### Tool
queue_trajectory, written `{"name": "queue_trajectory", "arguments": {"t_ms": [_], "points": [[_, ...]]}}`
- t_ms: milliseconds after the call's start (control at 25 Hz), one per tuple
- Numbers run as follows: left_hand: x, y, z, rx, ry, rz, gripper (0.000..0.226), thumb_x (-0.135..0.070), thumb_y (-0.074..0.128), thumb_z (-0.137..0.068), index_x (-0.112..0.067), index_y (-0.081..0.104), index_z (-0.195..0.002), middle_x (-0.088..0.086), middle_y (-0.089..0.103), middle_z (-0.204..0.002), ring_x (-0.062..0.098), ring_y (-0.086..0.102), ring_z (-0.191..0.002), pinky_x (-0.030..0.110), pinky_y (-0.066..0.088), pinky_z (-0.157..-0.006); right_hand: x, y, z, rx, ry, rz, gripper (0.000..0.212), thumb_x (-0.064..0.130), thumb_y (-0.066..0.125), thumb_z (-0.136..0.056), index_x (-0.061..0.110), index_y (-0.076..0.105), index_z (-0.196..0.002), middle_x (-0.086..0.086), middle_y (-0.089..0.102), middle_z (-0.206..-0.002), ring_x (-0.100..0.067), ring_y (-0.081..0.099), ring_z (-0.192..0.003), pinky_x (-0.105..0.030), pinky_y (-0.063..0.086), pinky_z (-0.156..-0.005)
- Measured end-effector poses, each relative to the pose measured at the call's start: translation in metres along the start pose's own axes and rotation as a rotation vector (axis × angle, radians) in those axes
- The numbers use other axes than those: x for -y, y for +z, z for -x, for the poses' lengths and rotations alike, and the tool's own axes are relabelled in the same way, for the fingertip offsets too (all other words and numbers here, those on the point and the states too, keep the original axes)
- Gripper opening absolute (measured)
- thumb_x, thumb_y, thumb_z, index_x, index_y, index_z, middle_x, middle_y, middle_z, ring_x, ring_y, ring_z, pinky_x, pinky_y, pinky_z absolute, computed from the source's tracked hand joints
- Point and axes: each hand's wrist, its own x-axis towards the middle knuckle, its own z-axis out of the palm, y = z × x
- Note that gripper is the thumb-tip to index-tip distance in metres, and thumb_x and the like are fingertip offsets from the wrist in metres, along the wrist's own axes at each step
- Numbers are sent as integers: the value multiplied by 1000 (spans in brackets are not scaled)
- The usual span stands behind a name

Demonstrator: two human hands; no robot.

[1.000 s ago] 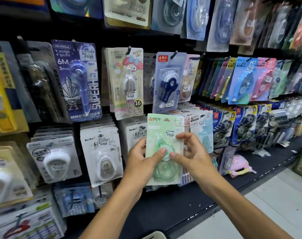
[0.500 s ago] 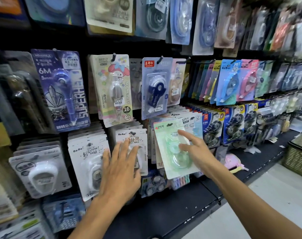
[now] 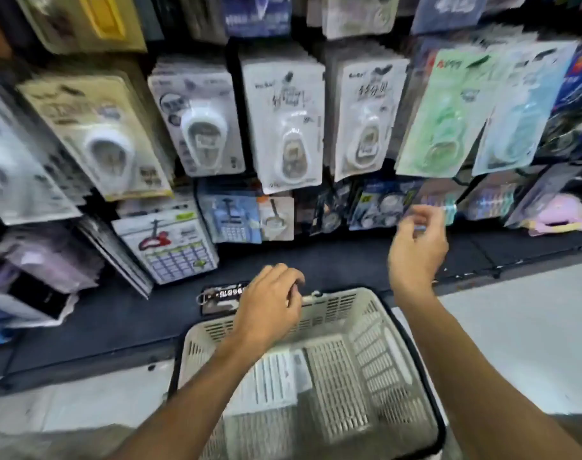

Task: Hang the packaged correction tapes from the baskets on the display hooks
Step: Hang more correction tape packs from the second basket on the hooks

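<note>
Both hands are free of any packet. Her left hand hangs over the far rim of the white basket, fingers loosely curled on nothing. Up and to the right of it, the right hand floats in the air, fingers slack; the blur hides whether anything touches them. Above that right hand, the green correction tape packet hangs on the display, with white packets further left.

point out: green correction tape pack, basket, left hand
green correction tape pack (image 3: 442, 114), head view, middle of the card front.
basket (image 3: 366, 313), head view, far right rim wall.
left hand (image 3: 269, 310), head view, back of the hand.
</note>
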Motion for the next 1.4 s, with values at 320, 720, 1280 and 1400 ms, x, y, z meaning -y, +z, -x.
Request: {"name": "queue_trajectory", "arguments": {"t_ms": [320, 720, 1280, 1400], "points": [[127, 128, 166, 855, -426, -276, 75, -13, 63, -89, -26, 31, -156, 4, 40, -158, 27, 40, -142, 43, 37, -114, -185, 53, 211, 874, 990, 223, 35, 5, 74, -88, 12, 56, -118, -15, 62, -124, -32, 62, -107, -30, 53, -74], [159, 184, 150, 595, -416, -234, 84, -34, 74, -88, -27, 26, -158, 6, 52, -152, 27, 56, -132, 40, 44, -113, -206, 101, 225, 1073, 1312, -108, 73, 74, 33, -95, 19, 78, -82, 3, 61, -61, -9, 50, -50, -25, 38, -53], [43, 77, 66, 408, -671, 1114, 51, -33, 95, -54, -25, 79, -101, 4, 81, -103, 23, 77, -97, 35, 60, -79, -80, -9, 146, 575, 797, -375, 39, 14, 85, -74, 13, 69, -109, -14, 77, -103, -24, 75, -82, -32, 59, -59], [17, 23, 28, 469, -463, 1043, 42, -19, 95, -62, -26, 78, -100, 5, 81, -102, 19, 77, -93, 29, 60, -74, -29, -35, 97, 470, 535, -373, 54, 9, 86, -74, 21, 64, -122, -2, 75, -104, -12, 73, -87, -25, 56, -63]]}}
